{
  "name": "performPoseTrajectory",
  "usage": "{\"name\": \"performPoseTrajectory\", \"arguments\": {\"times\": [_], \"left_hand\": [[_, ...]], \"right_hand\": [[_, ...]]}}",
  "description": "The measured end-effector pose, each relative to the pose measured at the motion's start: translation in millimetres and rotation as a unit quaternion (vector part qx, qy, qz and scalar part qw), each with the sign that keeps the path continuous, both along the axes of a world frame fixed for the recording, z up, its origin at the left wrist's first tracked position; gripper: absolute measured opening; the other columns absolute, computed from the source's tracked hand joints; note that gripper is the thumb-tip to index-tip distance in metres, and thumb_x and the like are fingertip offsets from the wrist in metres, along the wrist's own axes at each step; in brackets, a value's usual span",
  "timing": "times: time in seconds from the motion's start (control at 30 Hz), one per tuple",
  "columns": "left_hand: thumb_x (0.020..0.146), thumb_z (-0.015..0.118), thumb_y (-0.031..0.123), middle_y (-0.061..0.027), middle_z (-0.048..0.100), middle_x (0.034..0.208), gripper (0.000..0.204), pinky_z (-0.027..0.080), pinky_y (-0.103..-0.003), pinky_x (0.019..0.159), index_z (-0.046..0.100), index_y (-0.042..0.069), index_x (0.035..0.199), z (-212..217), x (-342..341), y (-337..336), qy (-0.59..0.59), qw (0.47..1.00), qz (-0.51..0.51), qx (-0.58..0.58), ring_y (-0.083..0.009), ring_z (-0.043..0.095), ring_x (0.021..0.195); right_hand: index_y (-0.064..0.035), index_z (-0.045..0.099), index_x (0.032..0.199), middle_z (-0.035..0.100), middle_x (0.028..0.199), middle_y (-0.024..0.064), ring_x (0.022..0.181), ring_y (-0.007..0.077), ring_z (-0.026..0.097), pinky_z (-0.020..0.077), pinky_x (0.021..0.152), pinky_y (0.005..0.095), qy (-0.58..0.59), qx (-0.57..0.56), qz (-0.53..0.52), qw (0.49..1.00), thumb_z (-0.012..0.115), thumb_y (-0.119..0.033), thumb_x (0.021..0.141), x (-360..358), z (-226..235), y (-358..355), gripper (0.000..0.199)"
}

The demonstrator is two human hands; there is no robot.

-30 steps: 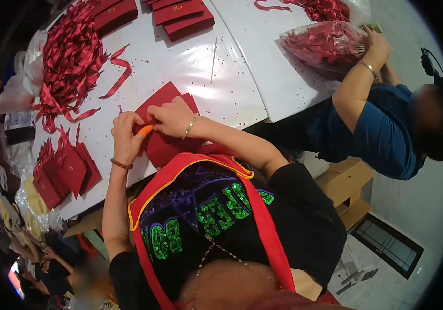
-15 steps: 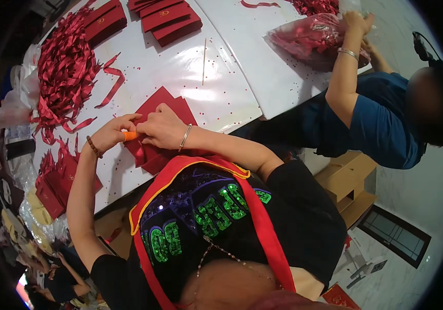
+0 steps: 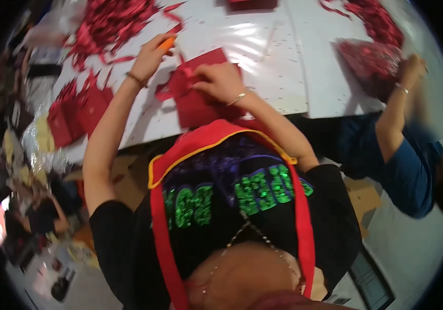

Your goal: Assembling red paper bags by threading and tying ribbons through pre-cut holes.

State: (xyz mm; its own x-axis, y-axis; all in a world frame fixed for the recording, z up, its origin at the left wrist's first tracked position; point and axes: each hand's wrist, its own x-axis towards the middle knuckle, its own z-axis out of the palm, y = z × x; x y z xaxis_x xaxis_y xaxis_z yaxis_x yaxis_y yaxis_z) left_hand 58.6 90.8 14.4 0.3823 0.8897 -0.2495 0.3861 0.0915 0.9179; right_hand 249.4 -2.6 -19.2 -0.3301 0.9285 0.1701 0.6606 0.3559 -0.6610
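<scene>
A dark red paper bag (image 3: pixel 200 108) lies on the white table just in front of me. A red ribbon (image 3: pixel 184 70) crosses its left side, with a loose piece sticking out past the edge. My left hand (image 3: pixel 148 61), an orange cover on one finger, is raised beyond the bag's far left side. Its fingers are pinched on one end of the ribbon. Over the bag rests my right hand (image 3: pixel 220 82), its thumb and fingers closed on the ribbon near the bag. The picture is slightly blurred, so the exact loop of the ribbon is unclear.
A big heap of red ribbons (image 3: pixel 110 26) covers the far left. Finished-looking red bags (image 3: pixel 79 116) with ribbons stand at the left edge. More red bags (image 3: pixel 252 4) lie at the far side. To the right, a co-worker's hand (image 3: pixel 413 70) touches a clear plastic bag (image 3: pixel 369 62) of red pieces.
My view has shifted, so the table sits higher in the picture. My hands were close together over the bag; now my left hand has drawn away from the right, pulling the ribbon out.
</scene>
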Motion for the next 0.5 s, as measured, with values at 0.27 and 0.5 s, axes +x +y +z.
{"name": "performPoseTrajectory", "arguments": {"times": [0.27, 0.5], "left_hand": [[0.092, 0.042, 0.019, -0.0072, 0.052, 0.109, 0.045, 0.042, -0.023, 0.076, 0.029, 0.01, 0.134, -15, -32, -73, -0.076, 0.993, -0.049, -0.072, -0.0109, 0.051, 0.09], [0.072, 0.066, 0.008, -0.0012, 0.052, 0.066, 0.065, 0.04, -0.023, 0.054, 0.037, 0.008, 0.13, 10, -78, -94, 0.159, 0.972, -0.172, 0.028, -0.0092, 0.046, 0.058]], "right_hand": [[-0.0144, 0.061, 0.094, 0.063, 0.075, 0.0101, 0.07, 0.0269, 0.061, 0.0468, 0.063, 0.0378, -0.013, -0.045, -0.026, 0.999, 0.067, -0.03, 0.069, -17, 17, 5, 0.03], [-0.0181, 0.063, 0.092, 0.063, 0.075, 0.0031, 0.074, 0.0207, 0.059, 0.0327, 0.069, 0.0363, -0.04, -0.093, 0.001, 0.995, 0.064, -0.027, 0.073, -9, -6, 2, 0.022]]}}
